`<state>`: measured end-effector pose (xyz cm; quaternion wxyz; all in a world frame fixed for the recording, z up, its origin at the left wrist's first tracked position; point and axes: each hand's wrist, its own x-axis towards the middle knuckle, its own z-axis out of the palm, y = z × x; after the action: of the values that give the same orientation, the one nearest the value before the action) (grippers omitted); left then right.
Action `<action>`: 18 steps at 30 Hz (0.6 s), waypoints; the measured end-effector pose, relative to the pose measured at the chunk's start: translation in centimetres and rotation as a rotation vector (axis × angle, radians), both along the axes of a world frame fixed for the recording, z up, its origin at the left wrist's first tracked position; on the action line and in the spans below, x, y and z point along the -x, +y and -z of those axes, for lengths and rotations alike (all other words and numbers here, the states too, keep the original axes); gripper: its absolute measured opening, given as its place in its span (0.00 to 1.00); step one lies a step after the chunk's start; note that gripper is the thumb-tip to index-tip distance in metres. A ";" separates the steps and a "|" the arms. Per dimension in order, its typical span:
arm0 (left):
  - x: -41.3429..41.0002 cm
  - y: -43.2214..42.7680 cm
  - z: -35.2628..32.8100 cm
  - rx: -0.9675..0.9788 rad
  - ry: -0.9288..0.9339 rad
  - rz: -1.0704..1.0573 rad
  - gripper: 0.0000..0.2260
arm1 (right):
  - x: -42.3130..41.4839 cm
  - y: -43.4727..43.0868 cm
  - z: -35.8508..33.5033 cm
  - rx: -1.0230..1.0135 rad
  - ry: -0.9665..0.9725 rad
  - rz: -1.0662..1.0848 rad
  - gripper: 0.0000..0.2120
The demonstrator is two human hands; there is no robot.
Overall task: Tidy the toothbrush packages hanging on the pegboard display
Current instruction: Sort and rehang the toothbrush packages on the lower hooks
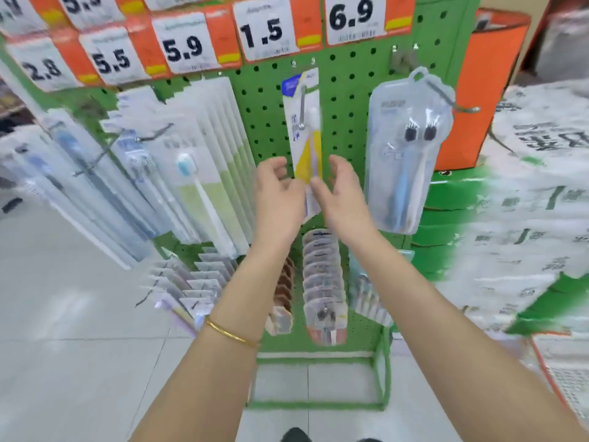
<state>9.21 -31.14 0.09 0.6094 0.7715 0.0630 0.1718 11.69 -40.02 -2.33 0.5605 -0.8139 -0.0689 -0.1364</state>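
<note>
Fingers [275, 164] of the left hand [279, 193] are curled at the left edge of the package [306, 122]. Motion blur hides whether they actually grip it. The right hand [342, 196] has its thumb [315, 185] on the package's lower front and its fingers curled at the right edge, pinching it.

Across the top, from the left, the price tags [183, 47] read 2.8, 5.5, 5.9, 1.5 and 6.9; the small print on them is too blurred to read. Below the left tags, rows of toothbrush packs [204, 161] hang on pegs, their long sides slanting down to the right. The nearest one shows a white brush with its pale blue head at the top.

The package hangs in the middle of the green pegboard [344, 100] on a metal peg [302, 103], under the 1.5 tag. It is narrow, with its long axis nearly upright. Its top has a blue corner, a yellow wedge sits lower down, and its bottom end lies between the two hands. Its printing cannot be read.

To the right, a clear blister pack [404, 154] hangs from a hook under the 6.9 tag. It hangs upright, with two cartoon eyes above a blue handle. A gold bracelet [231, 334] circles the left wrist.
</note>
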 end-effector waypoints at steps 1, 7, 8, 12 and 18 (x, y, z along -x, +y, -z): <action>-0.6 0.3 -0.3 -0.036 -0.026 0.019 0.19 | -0.5 0.5 0.0 0.009 0.001 0.068 0.25; -3.9 1.6 -1.0 -0.119 -0.170 0.060 0.24 | -2.0 2.2 -1.3 -0.087 -0.031 0.233 0.26; -4.1 1.5 -1.2 -0.112 -0.174 0.082 0.23 | -2.2 2.3 -1.6 -0.128 -0.018 0.216 0.24; -4.5 1.5 -1.9 -0.086 -0.175 0.140 0.13 | -1.9 2.1 -1.9 -0.183 -0.021 0.176 0.12; -2.6 1.8 -2.3 -0.105 -0.206 0.194 0.08 | 1.2 2.2 -1.6 -0.269 -0.083 0.180 0.11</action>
<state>11.83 -29.29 2.43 0.5852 0.7830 -0.0839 0.1935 10.48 -37.83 -0.73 0.6466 -0.7281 0.0001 -0.2277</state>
